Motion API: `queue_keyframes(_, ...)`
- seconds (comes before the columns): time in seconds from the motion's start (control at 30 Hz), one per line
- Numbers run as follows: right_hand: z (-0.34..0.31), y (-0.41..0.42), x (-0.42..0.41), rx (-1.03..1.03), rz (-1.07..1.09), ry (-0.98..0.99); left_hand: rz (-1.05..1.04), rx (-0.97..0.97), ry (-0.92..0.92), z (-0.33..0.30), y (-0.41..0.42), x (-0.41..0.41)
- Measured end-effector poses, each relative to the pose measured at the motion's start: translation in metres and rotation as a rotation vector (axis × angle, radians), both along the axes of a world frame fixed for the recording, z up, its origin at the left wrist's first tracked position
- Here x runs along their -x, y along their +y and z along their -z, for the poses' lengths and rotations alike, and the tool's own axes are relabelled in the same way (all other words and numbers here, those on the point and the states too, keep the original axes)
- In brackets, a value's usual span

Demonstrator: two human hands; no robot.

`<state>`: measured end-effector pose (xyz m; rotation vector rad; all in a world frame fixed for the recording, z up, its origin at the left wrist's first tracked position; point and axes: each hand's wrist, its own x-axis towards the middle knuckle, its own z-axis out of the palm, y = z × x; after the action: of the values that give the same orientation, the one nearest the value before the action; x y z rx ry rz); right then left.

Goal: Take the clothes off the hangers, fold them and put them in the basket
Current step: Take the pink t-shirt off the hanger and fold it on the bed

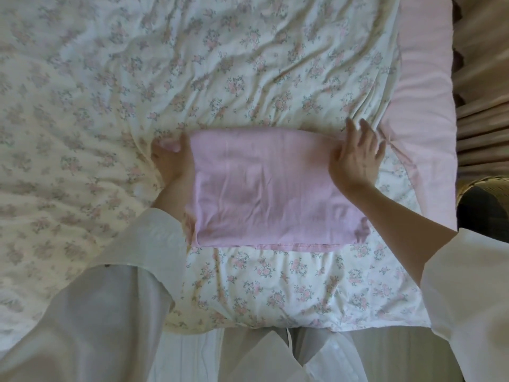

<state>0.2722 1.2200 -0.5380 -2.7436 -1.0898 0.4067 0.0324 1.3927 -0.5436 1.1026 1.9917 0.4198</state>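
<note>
A pink garment point(270, 188) lies folded into a rectangle on the floral bedspread point(165, 78), a hem strip showing along its near edge. My left hand point(170, 161) is at the garment's left side, its fingers tucked under and around the far left corner, gripping the fabric. My right hand point(355, 158) sits at the far right corner, thumb on the cloth and fingers spread out straight over the bedspread. At the right edge a woven basket point(484, 186) shows with dark cloth inside. No hangers are in view.
A pink blanket point(424, 92) runs along the bed's right side. Beige curtains point(484, 78) hang beyond it. My white sleeves and white clothing fill the near bottom of the view, against the bed's near edge.
</note>
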Motion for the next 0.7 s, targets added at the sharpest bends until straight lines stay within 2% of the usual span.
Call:
queue_keyframes(0.1, 0.005, -0.016, 0.019, 0.080, -0.249, 0.013, 0.057, 0.028, 0.070, 0.004, -0.032, 0.003)
queue_keyframes(0.23, 0.024, -0.052, 0.027, 0.388, -0.153, 0.242, 0.287, 0.065, 0.304, 0.016, -0.059, 0.028)
queue_keyframes(0.33, 0.032, -0.069, 0.016, 0.483, -0.091, 0.375, 0.322, 0.061, 0.318, 0.016, -0.056, 0.037)
queue_keyframes(0.43, 0.027, -0.068, 0.007, 0.329, -0.023, 0.464, 0.302, 0.093, 0.344, 0.015, -0.050, 0.033)
queue_keyframes(0.57, 0.014, -0.061, 0.013, -0.037, 0.325, 0.530, 0.149, 0.056, 0.255, 0.016, -0.044, 0.027)
queue_keyframes(0.63, 0.010, -0.060, 0.017, -0.111, 0.534, 0.582, 0.104, 0.106, 0.166, 0.019, -0.042, 0.024)
queue_keyframes(0.7, 0.007, -0.062, 0.018, -0.089, 0.685, 0.665, 0.098, 0.210, 0.104, 0.019, -0.044, 0.025)
